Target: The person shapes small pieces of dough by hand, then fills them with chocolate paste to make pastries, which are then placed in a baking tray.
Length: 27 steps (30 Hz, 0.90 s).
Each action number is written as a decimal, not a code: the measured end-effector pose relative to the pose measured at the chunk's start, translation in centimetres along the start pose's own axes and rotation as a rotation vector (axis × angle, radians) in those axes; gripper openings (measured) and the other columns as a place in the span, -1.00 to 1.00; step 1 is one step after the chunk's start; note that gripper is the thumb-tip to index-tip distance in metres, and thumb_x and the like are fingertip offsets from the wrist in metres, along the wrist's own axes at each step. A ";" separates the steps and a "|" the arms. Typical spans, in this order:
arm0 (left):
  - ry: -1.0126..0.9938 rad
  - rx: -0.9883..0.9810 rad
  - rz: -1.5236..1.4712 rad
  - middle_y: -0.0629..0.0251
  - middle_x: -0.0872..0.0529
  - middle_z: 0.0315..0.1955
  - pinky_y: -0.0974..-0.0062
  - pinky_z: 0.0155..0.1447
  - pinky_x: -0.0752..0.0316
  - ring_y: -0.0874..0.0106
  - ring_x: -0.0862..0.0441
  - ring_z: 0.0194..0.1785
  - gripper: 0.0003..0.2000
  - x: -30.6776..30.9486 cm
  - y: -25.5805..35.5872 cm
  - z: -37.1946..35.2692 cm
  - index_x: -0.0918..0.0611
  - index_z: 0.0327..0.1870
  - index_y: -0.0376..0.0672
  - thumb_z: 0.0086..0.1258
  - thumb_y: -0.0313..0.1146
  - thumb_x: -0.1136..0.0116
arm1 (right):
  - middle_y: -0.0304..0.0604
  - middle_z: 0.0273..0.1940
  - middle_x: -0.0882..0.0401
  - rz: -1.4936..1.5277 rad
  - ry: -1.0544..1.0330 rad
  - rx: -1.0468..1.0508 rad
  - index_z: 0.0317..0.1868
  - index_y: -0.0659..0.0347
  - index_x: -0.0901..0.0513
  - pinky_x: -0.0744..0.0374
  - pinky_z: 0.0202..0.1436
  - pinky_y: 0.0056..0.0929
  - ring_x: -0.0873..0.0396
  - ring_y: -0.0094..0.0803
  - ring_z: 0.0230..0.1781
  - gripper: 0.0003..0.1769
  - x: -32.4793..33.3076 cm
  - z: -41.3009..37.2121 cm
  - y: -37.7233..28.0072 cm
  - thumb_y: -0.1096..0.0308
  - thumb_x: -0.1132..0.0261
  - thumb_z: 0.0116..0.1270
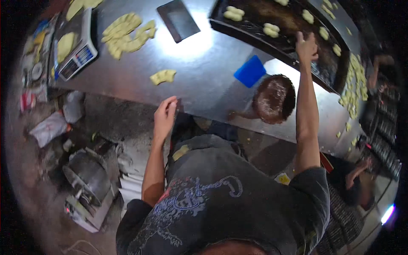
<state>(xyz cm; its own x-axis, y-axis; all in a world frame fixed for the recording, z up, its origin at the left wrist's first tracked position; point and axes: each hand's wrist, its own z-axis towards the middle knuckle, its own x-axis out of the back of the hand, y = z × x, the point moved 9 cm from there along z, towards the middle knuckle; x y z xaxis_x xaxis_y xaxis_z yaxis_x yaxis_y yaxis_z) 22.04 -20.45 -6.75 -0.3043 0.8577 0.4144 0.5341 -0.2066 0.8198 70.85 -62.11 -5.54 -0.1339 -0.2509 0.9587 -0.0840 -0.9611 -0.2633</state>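
My right hand [307,47] reaches over a dark baking tray [263,12], fingers apart, with nothing visible in it. Paired lumps of pale dough lie spaced on the tray, one dough lump [271,30] to the left of this hand. Just off the table's front edge, my left hand [165,117] is raised with its fingers loosely bent and nothing visible in it. Nearest to it on the metal table [204,80] is a short notched dough strip [163,77]. A blue plastic scraper [250,71] and a brown bowl [260,102] lie between my hands.
Cut dough [123,36] is heaped at the back left, beside a digital scale [87,49] carrying dough. A dark rectangular metal plate [178,20] lies behind. Many small dough pieces [354,85] cover the right end. Another person's arm [359,172] shows at right; a metal machine bowl [87,176] stands lower left.
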 end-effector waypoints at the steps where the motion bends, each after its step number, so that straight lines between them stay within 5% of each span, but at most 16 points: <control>1: 0.028 0.004 -0.003 0.13 -0.75 0.04 0.43 0.16 -0.54 0.34 -0.70 0.06 -0.69 0.9 -0.7 0.1 -0.64 0.20 -0.23 0.61 -0.26 -0.07 | 0.10 0.38 -0.43 0.136 0.086 0.071 0.48 0.13 -0.36 -0.14 0.45 0.26 -0.32 0.14 0.41 -0.19 1.2 -2.2 -2.5 -0.25 -0.17 0.44; 4: 0.088 -0.049 0.030 0.07 -0.72 0.10 0.32 0.25 -0.51 0.21 -0.67 0.14 -0.68 2.7 -1.4 1.7 -0.64 0.20 -0.24 0.60 -0.26 -0.07 | 0.05 0.12 -0.64 0.602 0.117 0.469 0.25 0.20 -0.59 -0.51 0.23 -0.22 -0.59 -0.01 0.10 -0.55 1.8 -9.4 -11.3 0.11 -0.24 0.50; 6: 0.123 -0.137 0.153 0.04 -0.69 0.14 0.23 0.35 -0.45 0.11 -0.61 0.22 -0.67 4.0 -0.6 3.3 -0.63 0.21 -0.26 0.57 -0.28 -0.07 | -0.03 0.01 -0.66 0.767 -0.289 0.522 0.17 0.18 -0.63 -0.58 0.10 -0.28 -0.62 -0.22 -0.02 -0.66 -0.8 -17.4 -18.2 0.34 -0.31 0.42; 8: 0.138 -0.343 0.336 0.04 -0.62 0.23 0.14 0.42 -0.36 0.01 -0.51 0.31 -0.63 3.9 -0.3 5.7 -0.56 0.28 -0.27 0.54 -0.31 -0.07 | -0.03 0.03 -0.67 0.779 -0.710 0.575 0.16 0.18 -0.63 -0.57 0.16 -0.25 -0.63 -0.21 0.05 -0.64 -6.2 -26.3 -23.3 0.42 -0.31 0.36; 10: 0.100 -0.426 0.488 0.04 -0.53 0.33 0.07 0.48 -0.27 -0.08 -0.40 0.38 -0.55 3.5 -0.4 6.5 -0.47 0.37 -0.29 0.51 -0.34 -0.07 | 0.01 0.14 -0.61 0.631 -0.770 0.897 0.21 0.23 -0.59 -0.51 0.30 -0.22 -0.56 -0.07 0.20 -0.57 -6.7 -34.0 -29.7 0.39 -0.35 0.33; 12: 0.009 -0.388 0.606 0.02 -0.39 0.46 0.04 0.53 -0.19 -0.15 -0.30 0.45 -0.46 2.7 -0.5 7.2 -0.35 0.47 -0.32 0.50 -0.36 -0.07 | 0.09 0.15 -0.58 0.668 -0.541 1.028 0.27 0.21 -0.53 -0.48 0.31 -0.17 -0.51 -0.02 0.23 -0.51 -7.1 -38.3 -33.6 0.41 -0.33 0.33; 15: -0.062 -0.379 0.749 0.14 -0.21 0.58 -0.09 0.51 -0.16 -0.14 -0.20 0.51 -0.37 2.1 -2.2 7.7 -0.23 0.56 -0.20 0.49 -0.35 -0.09 | 0.17 0.09 -0.60 0.550 -0.465 0.849 0.34 0.23 -0.46 -0.51 0.20 -0.09 -0.56 0.03 0.13 -0.42 -9.5 -40.9 -35.3 0.44 -0.33 0.30; 18: -0.067 -0.423 0.815 0.21 -0.12 0.61 -0.20 0.47 -0.16 -0.10 -0.15 0.55 -0.35 2.2 -3.4 8.0 -0.20 0.59 -0.12 0.49 -0.34 -0.11 | 0.23 -0.03 -0.63 0.707 -0.699 0.532 0.37 0.30 -0.41 -0.55 0.05 -0.07 -0.61 0.08 0.00 -0.39 -10.0 -41.4 -32.7 0.46 -0.29 0.31; 20: -0.083 -0.455 0.850 0.23 -0.08 0.63 -0.22 0.44 -0.19 -0.11 -0.10 0.56 -0.34 2.3 -3.5 7.9 -0.20 0.59 -0.10 0.48 -0.34 -0.11 | 0.10 -0.14 -0.65 0.620 -0.783 0.605 0.35 0.26 -0.46 -0.57 -0.02 -0.17 -0.63 -0.03 -0.12 -0.47 -8.8 -42.3 -28.8 0.43 -0.25 0.37; 21: -0.091 -0.450 0.852 0.21 -0.14 0.60 -0.19 0.44 -0.22 -0.09 -0.16 0.55 -0.37 2.4 -3.4 8.1 -0.25 0.56 -0.11 0.48 -0.33 -0.12 | 0.04 -0.19 -0.66 0.573 -0.822 0.643 0.33 0.24 -0.49 -0.58 -0.06 -0.22 -0.64 -0.08 -0.18 -0.51 -8.1 -42.5 -26.2 0.41 -0.22 0.40; 23: -0.106 -0.442 0.853 0.18 -0.28 0.55 -0.12 0.42 -0.27 -0.05 -0.26 0.52 -0.42 2.9 -2.6 8.7 -0.35 0.51 -0.13 0.47 -0.31 -0.13 | -0.01 0.01 -0.71 0.499 -1.070 0.449 0.26 0.22 -0.57 -0.59 0.08 -0.24 -0.65 -0.25 -0.02 -0.56 -7.6 -43.5 -20.0 0.26 -0.32 0.43; 26: -0.305 -0.353 0.582 0.09 -0.58 0.32 -0.15 0.40 -0.28 -0.02 -0.48 0.35 -0.57 3.8 0.0 9.9 -0.58 0.29 -0.19 0.43 -0.28 -0.14 | -0.16 -0.02 -0.71 0.676 -1.055 0.166 0.17 0.24 -0.64 -0.57 0.07 -0.38 -0.61 -0.44 -0.05 -0.65 -4.4 -43.7 -12.9 0.25 -0.29 0.48; 27: -0.147 -0.443 0.469 0.07 -0.69 0.17 -0.03 0.40 -0.35 0.00 -0.60 0.24 -0.64 5.1 2.6 9.2 -0.66 0.18 -0.21 0.45 -0.26 -0.14 | -0.19 -0.02 -0.69 0.759 -1.003 0.024 0.20 0.24 -0.62 -0.56 0.06 -0.41 -0.59 -0.47 -0.05 -0.64 -3.1 -43.6 -11.4 0.27 -0.29 0.49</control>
<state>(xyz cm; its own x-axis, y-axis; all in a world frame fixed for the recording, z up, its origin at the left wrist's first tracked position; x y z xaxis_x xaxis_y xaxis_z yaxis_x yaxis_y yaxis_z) 29.15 -12.27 -6.09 0.0097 0.6785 0.7346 0.1991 -0.7212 0.6635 29.22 -45.28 -10.23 0.6686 -0.7075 0.2288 -0.2955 -0.5352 -0.7914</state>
